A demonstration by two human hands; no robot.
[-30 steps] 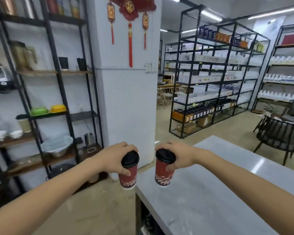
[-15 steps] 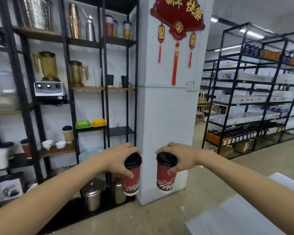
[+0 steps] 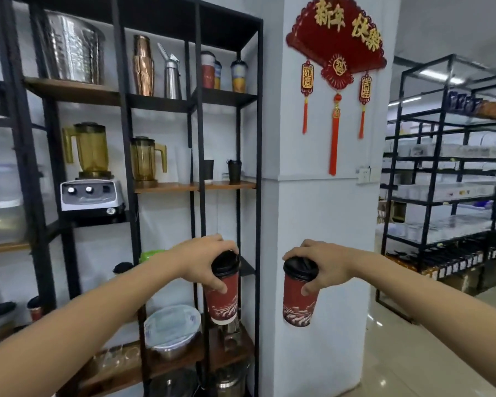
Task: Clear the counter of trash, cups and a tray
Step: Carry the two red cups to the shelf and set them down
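While L hand [image 3: 204, 263] & R hand [image 3: 327, 266] each gripped a red cup [image 3: 222, 299] [image 3: 299, 303], black shelving [image 3: 201, 167] & white pillar [image 3: 321, 213] w/ red fan decoration [image 3: 338, 41] stood ahead.

Two cups held side by side, apart — left cup [image 3: 223, 290] before the shelving [image 3: 199, 156], right cup [image 3: 299, 296] before the pillar [image 3: 321, 202].

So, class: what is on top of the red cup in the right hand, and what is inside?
A black lid caps the red cup in the right hand; the contents are hidden.
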